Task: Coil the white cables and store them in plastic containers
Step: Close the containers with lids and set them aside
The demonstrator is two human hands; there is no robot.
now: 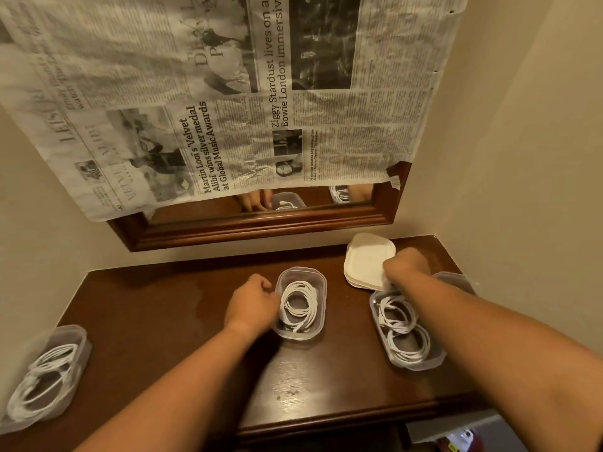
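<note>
While the left grip (253, 300) sits at the centre of the worktop (156, 308), its fingers are curled in against the nine o'clock wall of the middle container (318, 282). The back of the hand hides whether they clamp the rim or only touch it. Reading the worktop as a clock with twelve at the mirror (261, 225), this clear plastic tub stands open just past centre, and one white cable (298, 305) lies coiled inside it.

At about two o'clock a stack of white lids (365, 259) rests flat. The right grip (406, 265) is bunched over the stack's four o'clock corner, knuckles up, fingers folded under and out of sight. I cannot tell whether it has a lid pinched or is merely closed on top.

Just beside the stack, toward three o'clock, the right container (421, 365) holds two cable coils (403, 327) lying end to end. A further tub (455, 278) shows behind the right forearm, its contents hidden.

Out at eight o'clock, on the worktop's edge, the left container (78, 337) holds several white loops (42, 373).

Newspaper (228, 93) covers most of the mirror. The bare strip below it reflects both hands and the tubs.
</note>
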